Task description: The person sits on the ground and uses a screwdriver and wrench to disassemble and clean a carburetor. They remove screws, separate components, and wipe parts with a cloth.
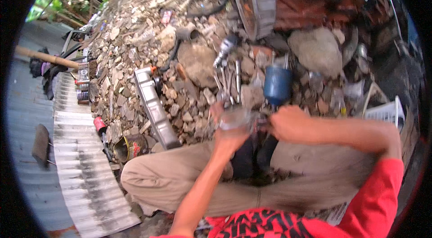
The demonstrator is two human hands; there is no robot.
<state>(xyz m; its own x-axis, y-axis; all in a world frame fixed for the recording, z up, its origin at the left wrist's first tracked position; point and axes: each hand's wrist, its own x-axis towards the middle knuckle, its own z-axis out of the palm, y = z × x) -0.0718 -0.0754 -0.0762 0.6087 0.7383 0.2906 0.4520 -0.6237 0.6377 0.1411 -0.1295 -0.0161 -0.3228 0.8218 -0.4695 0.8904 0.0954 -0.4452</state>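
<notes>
My left hand point(228, 140) is closed around a round, greyish, see-through-looking piece point(234, 118), smeared by motion, so its kind is unclear. Close by on the right, my right hand point(290, 124) is curled into a fist beside a dark, blurred part point(261, 125) between the two hands. What the fist grips is hidden. Just beyond it stands a blue cylindrical canister point(277, 86). Several metal wrenches point(227, 82) lie past my left hand. Above them is a power-tool-like silver and black tool point(226, 49).
Stony ground spreads ahead. A long silver metal cover point(155, 107) lies left of my hands, near my knee. A grey ribbed metal housing point(261, 1) and large rocks point(315, 51) stand farther off. A white plastic basket point(384, 112) sits right; corrugated sheets point(85, 161) lie left.
</notes>
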